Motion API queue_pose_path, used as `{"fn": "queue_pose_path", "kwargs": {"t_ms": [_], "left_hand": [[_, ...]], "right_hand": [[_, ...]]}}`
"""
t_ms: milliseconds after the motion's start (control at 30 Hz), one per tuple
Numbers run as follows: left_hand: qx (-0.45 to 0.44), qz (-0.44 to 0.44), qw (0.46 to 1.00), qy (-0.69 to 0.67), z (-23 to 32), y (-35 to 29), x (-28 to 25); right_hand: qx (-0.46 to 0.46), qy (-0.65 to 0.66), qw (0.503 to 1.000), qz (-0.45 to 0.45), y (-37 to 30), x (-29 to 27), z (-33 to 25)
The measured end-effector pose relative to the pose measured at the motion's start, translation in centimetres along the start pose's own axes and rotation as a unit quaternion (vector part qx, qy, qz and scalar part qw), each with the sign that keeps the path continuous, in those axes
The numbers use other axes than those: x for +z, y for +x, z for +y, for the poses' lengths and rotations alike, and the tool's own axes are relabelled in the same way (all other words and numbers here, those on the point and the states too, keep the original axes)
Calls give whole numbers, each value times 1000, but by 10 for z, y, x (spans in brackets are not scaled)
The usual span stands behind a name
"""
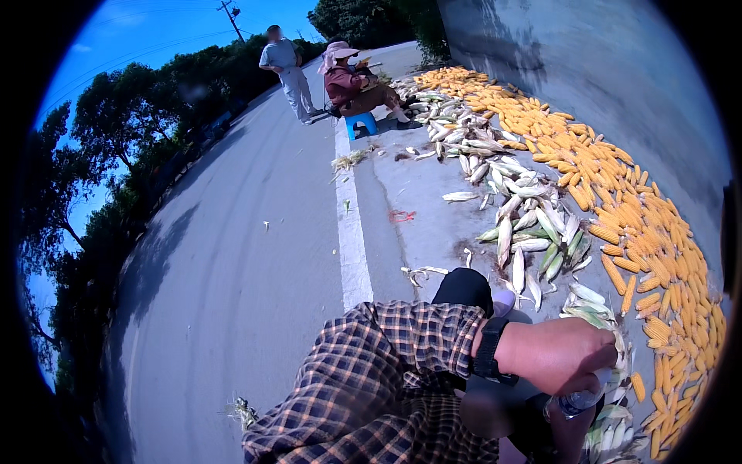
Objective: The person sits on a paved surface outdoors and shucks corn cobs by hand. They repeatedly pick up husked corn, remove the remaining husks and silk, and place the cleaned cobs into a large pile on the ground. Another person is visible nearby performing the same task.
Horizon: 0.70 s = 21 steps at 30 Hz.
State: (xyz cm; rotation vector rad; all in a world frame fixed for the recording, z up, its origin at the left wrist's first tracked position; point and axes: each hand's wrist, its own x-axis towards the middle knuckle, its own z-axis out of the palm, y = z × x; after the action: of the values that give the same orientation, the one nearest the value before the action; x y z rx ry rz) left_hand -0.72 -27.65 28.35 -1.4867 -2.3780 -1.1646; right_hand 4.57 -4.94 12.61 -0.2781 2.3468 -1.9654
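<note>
My left arm, in a plaid sleeve with a black wristwatch point(488, 352), reaches across to the right. My left hand point(560, 354) is closed, its fingers curled down at the upper end of a clear plastic bottle point(578, 402). Just under the bottle a patch of skin shows, which looks like my right hand point(569, 435); its fingers are hidden behind the bottle and the left hand. Pale corn husks point(591, 305) lie on the ground right beside the hands.
Unhusked corn point(533, 220) is heaped ahead, and a long band of bare yellow cobs point(618, 209) runs along the grey wall point(556, 62). Farther off, a person in a pink hat point(352, 85) sits on a blue stool point(361, 125); another person point(290, 73) stands on the road point(239, 232).
</note>
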Motion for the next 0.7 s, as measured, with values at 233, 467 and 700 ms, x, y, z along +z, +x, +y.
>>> {"fn": "queue_pose_path", "kwargs": {"t_ms": [233,467,700], "left_hand": [[-103,78,988,86,-1,-10,0],[20,125,991,-31,-9,-7,10],[-100,-38,994,-7,-4,-5,-2]], "right_hand": [[-104,-142,976,130,8,21,3],[-83,-155,979,104,3,16,5],[-76,-132,984,91,-3,8,9]]}}
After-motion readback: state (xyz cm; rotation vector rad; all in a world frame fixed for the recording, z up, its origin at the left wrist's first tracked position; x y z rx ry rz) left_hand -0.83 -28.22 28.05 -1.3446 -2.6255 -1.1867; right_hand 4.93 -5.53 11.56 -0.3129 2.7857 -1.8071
